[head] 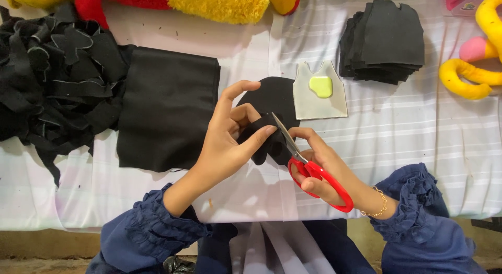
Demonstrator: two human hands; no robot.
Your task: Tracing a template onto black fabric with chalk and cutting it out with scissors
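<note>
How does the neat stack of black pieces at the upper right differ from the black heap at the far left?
The stack of cut black pieces is squared up with matching outlines; the heap of black scraps is a loose tangle of irregular strips. The stack is compact, while the heap spreads wide and hangs toward the table's edge. Both look like the same black fabric and lie apart from the hands.

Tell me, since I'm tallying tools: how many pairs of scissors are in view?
1. The red-handled scissors are in the right hand, blades at the black fabric piece held by the left hand. Others could lie hidden under the scrap heap.
</note>
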